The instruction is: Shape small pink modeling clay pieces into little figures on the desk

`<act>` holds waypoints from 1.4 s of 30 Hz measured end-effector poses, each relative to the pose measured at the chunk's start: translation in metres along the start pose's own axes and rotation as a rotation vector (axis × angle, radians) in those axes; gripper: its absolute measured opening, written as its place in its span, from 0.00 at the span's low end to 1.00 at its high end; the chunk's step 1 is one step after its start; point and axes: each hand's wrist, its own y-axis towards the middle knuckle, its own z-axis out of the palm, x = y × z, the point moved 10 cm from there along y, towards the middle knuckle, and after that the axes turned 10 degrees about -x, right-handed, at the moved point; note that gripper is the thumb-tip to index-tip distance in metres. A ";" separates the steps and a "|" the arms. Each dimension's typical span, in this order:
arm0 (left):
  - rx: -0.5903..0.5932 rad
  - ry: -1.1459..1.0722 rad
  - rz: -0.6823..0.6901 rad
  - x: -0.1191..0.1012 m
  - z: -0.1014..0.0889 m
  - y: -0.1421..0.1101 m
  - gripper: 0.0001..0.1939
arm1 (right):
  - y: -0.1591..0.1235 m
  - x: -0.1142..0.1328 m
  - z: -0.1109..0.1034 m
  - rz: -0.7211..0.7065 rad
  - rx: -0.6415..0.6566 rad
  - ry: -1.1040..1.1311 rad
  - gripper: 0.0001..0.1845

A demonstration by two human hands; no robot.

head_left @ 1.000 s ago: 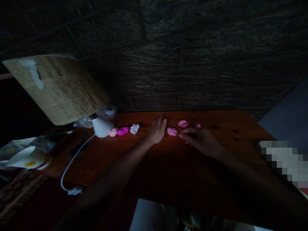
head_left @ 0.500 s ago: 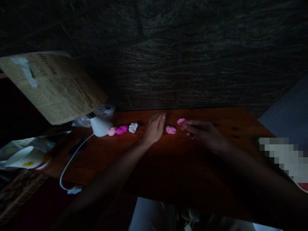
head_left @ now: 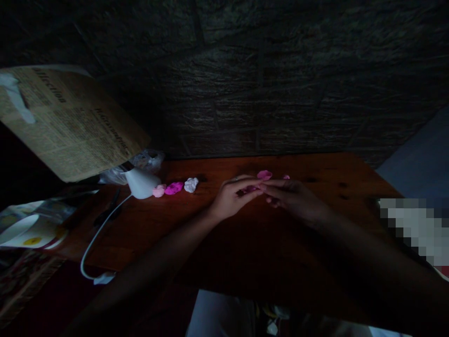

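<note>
On the wooden table, my left hand (head_left: 233,195) curves around a pink lump of clay (head_left: 250,189), which shows between its thumb and fingers. My right hand (head_left: 296,199) is pinched at the lump's right side, its fingertips meeting those of the left. The fingers mostly cover this lump. Just behind the hands lies a flat pink clay piece (head_left: 264,175), with a smaller pink bit (head_left: 286,177) to its right. Further left sit a light pink lump (head_left: 159,190), a magenta lump (head_left: 174,188) and a white lump (head_left: 191,185) in a row.
A white lamp-like base (head_left: 142,182) with a cable (head_left: 93,238) stands left, beneath a newsprint-patterned paper (head_left: 73,121). Clear plastic (head_left: 150,160) lies behind it. A white cup (head_left: 31,231) is at far left. The dark stone-patterned wall (head_left: 231,93) borders the table's back.
My left hand has moved right over the pink lump. My right hand has left the flat pink piece and come to meet the left. The view has shifted slightly.
</note>
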 end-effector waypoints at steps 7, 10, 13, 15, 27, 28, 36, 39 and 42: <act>-0.051 -0.022 -0.006 0.001 -0.007 0.002 0.08 | -0.003 -0.004 0.005 0.077 0.021 0.078 0.16; -0.066 -0.019 -0.047 0.006 -0.008 0.002 0.09 | -0.003 0.000 0.004 0.076 0.017 0.069 0.17; -0.076 -0.034 -0.087 0.013 -0.008 0.001 0.09 | -0.005 0.005 0.005 0.037 0.023 -0.060 0.18; -0.095 -0.064 -0.104 0.016 -0.009 0.001 0.08 | -0.007 0.005 0.010 0.000 0.072 -0.202 0.18; -0.132 -0.215 -0.290 0.028 -0.012 0.004 0.16 | -0.022 0.023 0.034 -0.501 0.167 -0.789 0.16; -0.136 -0.230 -0.313 0.031 -0.012 0.004 0.15 | -0.022 0.025 0.034 -0.523 0.166 -0.797 0.16; -0.127 -0.282 -0.407 0.040 -0.007 -0.001 0.13 | -0.023 0.023 0.037 -0.546 0.186 -0.815 0.13; -0.106 -0.278 -0.408 0.040 -0.006 -0.001 0.12 | -0.023 0.023 0.036 -0.545 0.195 -0.800 0.10; -0.095 -0.283 -0.390 0.038 -0.006 0.001 0.14 | -0.025 0.021 0.039 -0.556 0.230 -0.771 0.08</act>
